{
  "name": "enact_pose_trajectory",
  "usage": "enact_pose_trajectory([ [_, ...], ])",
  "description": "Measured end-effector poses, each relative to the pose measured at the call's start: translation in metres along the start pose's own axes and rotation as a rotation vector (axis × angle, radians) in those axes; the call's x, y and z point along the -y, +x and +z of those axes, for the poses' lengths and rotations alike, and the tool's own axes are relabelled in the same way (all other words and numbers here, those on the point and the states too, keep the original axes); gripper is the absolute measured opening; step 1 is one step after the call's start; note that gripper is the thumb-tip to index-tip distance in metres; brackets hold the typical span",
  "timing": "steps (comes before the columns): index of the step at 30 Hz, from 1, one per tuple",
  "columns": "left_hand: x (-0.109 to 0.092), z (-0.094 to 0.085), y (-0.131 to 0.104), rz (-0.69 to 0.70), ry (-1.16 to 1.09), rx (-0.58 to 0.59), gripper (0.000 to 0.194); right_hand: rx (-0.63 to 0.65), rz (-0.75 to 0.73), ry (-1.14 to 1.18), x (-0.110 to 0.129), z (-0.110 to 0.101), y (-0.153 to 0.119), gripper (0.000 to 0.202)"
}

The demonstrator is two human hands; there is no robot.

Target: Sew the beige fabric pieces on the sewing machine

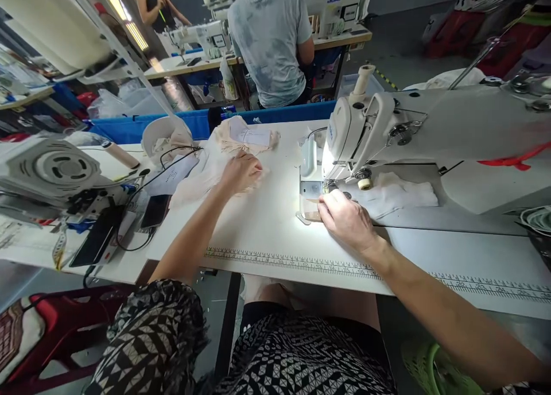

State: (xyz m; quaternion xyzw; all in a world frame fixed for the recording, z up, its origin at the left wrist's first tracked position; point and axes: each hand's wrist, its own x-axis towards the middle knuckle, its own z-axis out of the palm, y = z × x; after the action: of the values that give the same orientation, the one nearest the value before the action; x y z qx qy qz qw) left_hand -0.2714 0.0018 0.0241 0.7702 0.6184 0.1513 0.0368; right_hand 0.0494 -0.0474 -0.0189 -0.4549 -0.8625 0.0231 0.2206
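My left hand (241, 172) rests on a pile of thin pale pink fabric (196, 185) on the white table, its fingers bent down onto the cloth. My right hand (344, 216) is beside the needle area of the white sewing machine (365, 131), with fingers and thumb close together at the plate's front edge. Whatever lies under those fingertips is too small to make out. Behind the right hand, a pale piece of cloth (400, 193) lies on the machine bed. Another beige bundle with a white paper label (253, 135) sits beyond my left hand.
A phone (155, 211), cables and a second machine (64, 165) stand at the left. A printed ruler (297, 261) runs along the front edge. The thread stand's pole slants at upper left. A person in a grey shirt (271, 39) sits beyond the table.
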Motion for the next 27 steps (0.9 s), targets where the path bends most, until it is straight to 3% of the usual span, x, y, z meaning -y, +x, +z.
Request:
enact_pose_trajectory([
  [4, 0.023, -0.009, 0.007, 0.019, 0.143, 0.069, 0.011, 0.033, -0.001, -0.007, -0.003, -0.010, -0.005, 0.035],
  [7, 0.029, -0.006, 0.009, 0.013, 0.160, 0.037, 0.006, 0.020, -0.012, 0.016, -0.011, -0.019, -0.011, 0.035],
  [11, 0.035, -0.008, 0.004, 0.079, -0.010, -0.060, 0.014, 0.011, -0.012, 0.101, -0.027, -0.029, -0.020, 0.037],
  [13, 0.031, -0.016, -0.003, 0.120, -0.120, -0.055, 0.016, 0.015, -0.036, 0.139, -0.034, -0.031, -0.024, 0.040],
  [17, 0.002, -0.036, -0.013, 0.159, -0.360, 0.045, 0.023, 0.081, -0.128, 0.123, -0.037, -0.031, -0.028, 0.044],
  [21, -0.045, -0.043, -0.016, 0.170, -0.434, 0.306, 0.020, 0.148, -0.227, -0.055, -0.025, -0.029, -0.027, 0.044],
  [24, -0.082, -0.032, -0.018, 0.190, -0.477, 0.419, 0.018, 0.127, -0.263, -0.146, -0.013, -0.026, -0.026, 0.042],
  [27, -0.112, -0.009, -0.018, 0.184, -0.587, 0.408, 0.021, 0.111, -0.263, -0.168, -0.004, -0.024, -0.025, 0.041],
])
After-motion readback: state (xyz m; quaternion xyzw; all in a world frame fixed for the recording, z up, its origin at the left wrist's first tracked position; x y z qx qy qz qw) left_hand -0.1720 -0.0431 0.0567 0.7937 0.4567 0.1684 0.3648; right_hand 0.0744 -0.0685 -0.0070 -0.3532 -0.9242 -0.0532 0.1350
